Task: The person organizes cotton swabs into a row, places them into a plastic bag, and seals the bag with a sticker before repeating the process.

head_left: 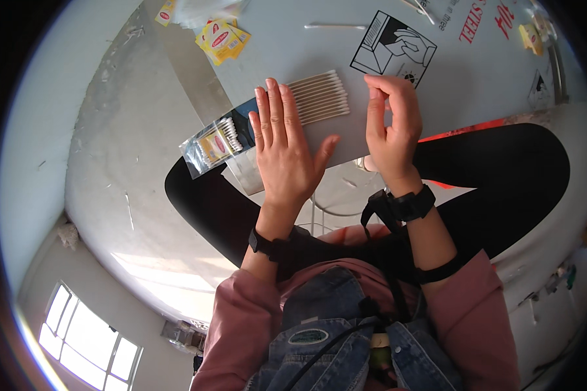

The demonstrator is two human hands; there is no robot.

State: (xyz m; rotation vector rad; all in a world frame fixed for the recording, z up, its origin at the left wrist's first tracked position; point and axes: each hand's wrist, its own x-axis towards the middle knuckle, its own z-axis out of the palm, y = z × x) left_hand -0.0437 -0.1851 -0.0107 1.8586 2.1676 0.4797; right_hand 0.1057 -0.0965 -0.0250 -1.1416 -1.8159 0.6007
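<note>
My left hand (282, 143) lies flat, fingers stretched out, across a row of cotton swabs (323, 96). The swabs sit side by side, and my fingers hide their left part. Left of that hand is a clear plastic bag (190, 155) with more cotton swabs (230, 135) and a yellow label card (214, 146) inside. A dark blue strip (243, 124) shows between bag and fingers. My right hand (394, 124) is apart from the row, to its right, fingers curled and thumb close to the index finger. Whether anything is pinched there cannot be made out.
Yellow label cards (222, 42) lie in a pile at the far left of the grey work surface (476, 85). A loose cotton swab (334, 27) rests near a printed hand drawing (398, 45). A small yellow packet (530, 39) is at the far right. My crossed legs (502, 156) border the surface.
</note>
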